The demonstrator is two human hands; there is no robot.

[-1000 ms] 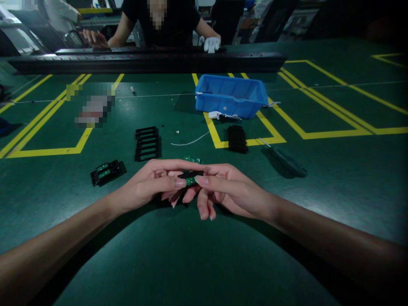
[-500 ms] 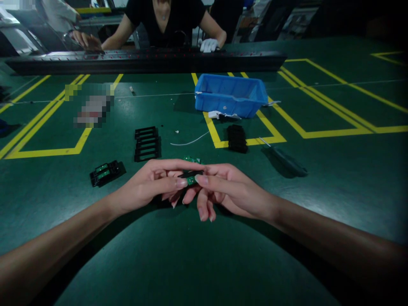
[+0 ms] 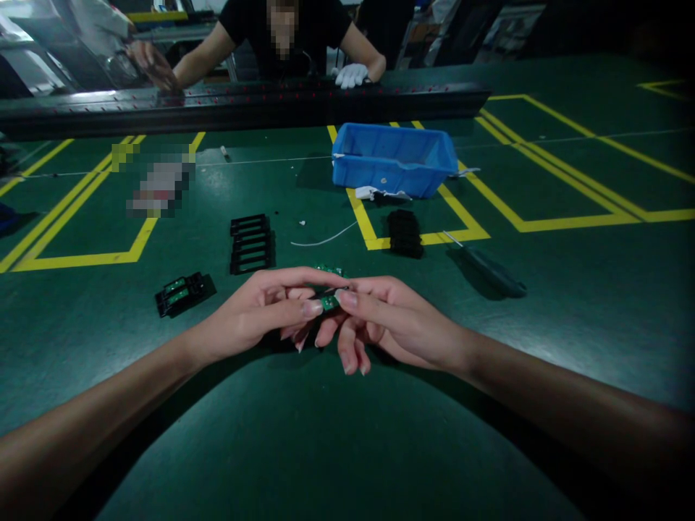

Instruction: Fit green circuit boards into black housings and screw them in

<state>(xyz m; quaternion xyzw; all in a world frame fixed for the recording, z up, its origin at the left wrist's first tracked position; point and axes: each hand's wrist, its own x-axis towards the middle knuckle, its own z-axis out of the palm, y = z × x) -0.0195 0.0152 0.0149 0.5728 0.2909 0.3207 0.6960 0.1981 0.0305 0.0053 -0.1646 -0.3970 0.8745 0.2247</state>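
Observation:
Between both thumbs shows a small green circuit board (image 3: 329, 302), mostly covered by fingers. My left hand (image 3: 271, 307) pinches it from the left, thumb on its face. My right hand (image 3: 388, 315) grips its other end, with the lower fingers curled loosely below. A dark edge beside the board is too hidden to make out. Just beyond my fingertips lie more green boards (image 3: 331, 270), partly covered. To the left of my left hand rests a black plastic holder (image 3: 182, 293) with green boards in it. A slotted black frame (image 3: 250, 244) lies further back.
A blue bin (image 3: 391, 163) stands beyond my hands, with a white scrap at its front. Black frames (image 3: 405, 234) and a dark-handled tool (image 3: 489, 271) lie to the right. Across the table, a person works behind a long black bar (image 3: 244, 108). Yellow tape marks the green tabletop.
My hands keep their grip on the circuit board and have shifted very slightly right. The dark edge beside the board shows less. The person opposite has leaned in, one bare hand moving.

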